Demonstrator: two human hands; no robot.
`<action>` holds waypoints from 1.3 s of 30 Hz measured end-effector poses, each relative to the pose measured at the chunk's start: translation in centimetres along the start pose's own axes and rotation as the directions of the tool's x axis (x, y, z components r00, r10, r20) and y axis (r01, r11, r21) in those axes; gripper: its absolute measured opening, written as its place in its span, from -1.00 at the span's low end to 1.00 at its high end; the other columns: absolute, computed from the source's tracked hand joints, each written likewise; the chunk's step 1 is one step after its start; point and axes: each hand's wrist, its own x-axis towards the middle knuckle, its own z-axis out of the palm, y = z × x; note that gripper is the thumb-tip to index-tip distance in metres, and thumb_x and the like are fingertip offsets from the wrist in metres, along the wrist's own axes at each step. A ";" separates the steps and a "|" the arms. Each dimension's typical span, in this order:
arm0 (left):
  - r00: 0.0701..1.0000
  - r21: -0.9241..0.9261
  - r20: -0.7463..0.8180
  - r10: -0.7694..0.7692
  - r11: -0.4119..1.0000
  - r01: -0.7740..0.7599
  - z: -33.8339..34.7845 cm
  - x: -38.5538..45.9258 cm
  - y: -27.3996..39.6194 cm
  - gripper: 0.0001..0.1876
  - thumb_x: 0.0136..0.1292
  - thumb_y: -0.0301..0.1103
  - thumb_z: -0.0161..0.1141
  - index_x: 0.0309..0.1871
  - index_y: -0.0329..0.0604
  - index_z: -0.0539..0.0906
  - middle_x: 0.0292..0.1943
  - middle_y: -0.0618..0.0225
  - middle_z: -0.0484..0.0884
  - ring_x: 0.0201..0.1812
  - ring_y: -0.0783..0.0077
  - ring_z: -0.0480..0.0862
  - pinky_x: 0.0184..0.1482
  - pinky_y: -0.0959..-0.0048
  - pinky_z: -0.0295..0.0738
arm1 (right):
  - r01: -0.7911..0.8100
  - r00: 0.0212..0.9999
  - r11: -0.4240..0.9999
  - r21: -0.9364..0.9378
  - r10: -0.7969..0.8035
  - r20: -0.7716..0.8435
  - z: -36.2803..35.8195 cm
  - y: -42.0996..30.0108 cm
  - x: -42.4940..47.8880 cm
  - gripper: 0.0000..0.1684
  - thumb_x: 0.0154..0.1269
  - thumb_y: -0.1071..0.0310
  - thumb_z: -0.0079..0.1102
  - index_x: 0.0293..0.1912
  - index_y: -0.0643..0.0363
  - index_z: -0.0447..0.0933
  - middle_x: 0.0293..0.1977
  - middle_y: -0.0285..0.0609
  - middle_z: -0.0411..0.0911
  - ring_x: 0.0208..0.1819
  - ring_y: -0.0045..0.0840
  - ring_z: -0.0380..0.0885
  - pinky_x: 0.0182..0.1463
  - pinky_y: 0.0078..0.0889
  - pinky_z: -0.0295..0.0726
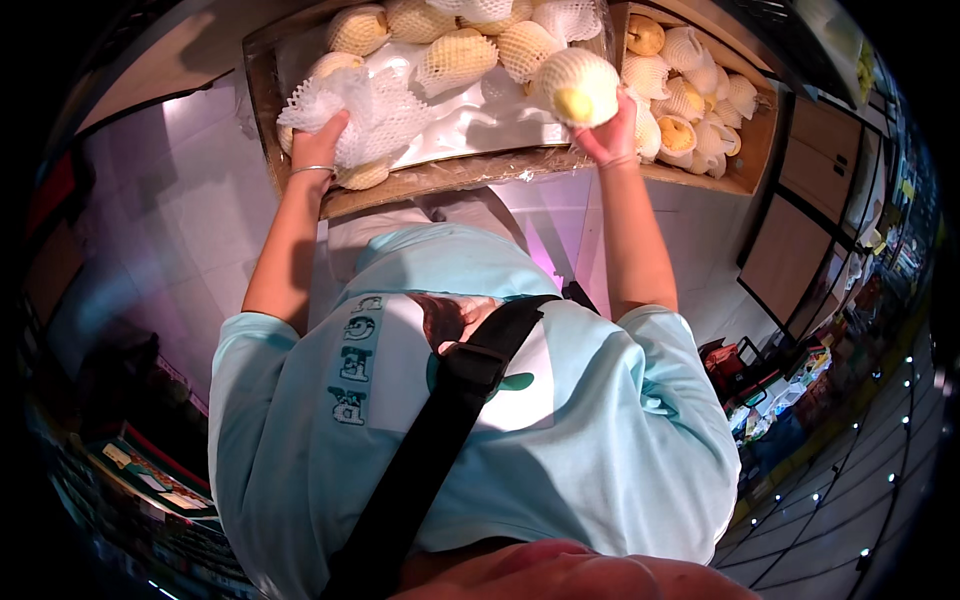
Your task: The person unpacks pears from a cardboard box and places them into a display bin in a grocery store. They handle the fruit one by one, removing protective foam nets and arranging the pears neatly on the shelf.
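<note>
My right hand [611, 133] holds up a yellow fruit in a white foam net [576, 84], its bare yellow end showing at the bottom. At the left, my left hand [321, 142] grips a loose bunch of white foam netting [360, 112], which covers most of my fingers. Both hands are over an open cardboard box [450, 171] with a white moulded liner [469, 124]. Netted fruits [457, 61] lie along its far side. One netted fruit [364, 174] sits at the near left corner, partly beneath the netting.
Against the right side stands a second cardboard box [739, 176] full of netted yellow fruits [682, 101]. Clear plastic film [525, 174] clings to the first box's front edge. Wooden cabinets [795, 232] stand to the right, over a pale tiled floor [180, 187].
</note>
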 end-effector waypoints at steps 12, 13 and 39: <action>0.999 -0.027 -0.046 -0.028 0.999 0.026 -1.5 -0.2 -1.1 -0.58 0.00 -0.46 0.21 -0.01 -0.32 0.42 -0.14 0.29 0.52 -0.16 0.44 0.52 -0.12 0.51 0.41 | 0.143 0.478 -0.414 -0.899 -0.767 0.429 3.1 -2.8 8.9 -0.14 -0.15 -0.01 0.25 0.11 0.23 0.19 0.02 0.17 0.28 0.06 -0.12 0.27 0.17 -0.11 0.14; 0.999 -0.036 -0.039 -0.023 0.999 0.021 -1.5 -0.1 -1.2 -0.57 0.00 -0.46 0.22 -0.01 -0.32 0.42 -0.14 0.28 0.52 -0.16 0.44 0.52 -0.11 0.51 0.40 | 0.160 0.432 -0.497 -0.853 -0.742 0.513 5.4 -2.9 8.3 -0.22 -0.11 -0.02 0.21 0.05 0.24 0.25 -0.11 0.13 0.35 -0.04 -0.14 0.34 0.06 -0.18 0.23; 0.966 -0.685 0.172 -0.191 0.682 0.256 -10.3 0.8 1.0 -0.46 0.25 -0.09 -0.17 0.17 -0.34 0.21 0.17 0.10 0.26 0.19 0.13 0.25 0.23 0.21 0.10 | -0.184 0.865 -0.390 -0.902 -0.500 0.040 4.8 -5.1 10.6 0.11 -0.26 -0.20 0.26 0.22 0.13 0.02 0.08 0.14 0.22 0.17 -0.22 0.18 0.16 -0.29 0.24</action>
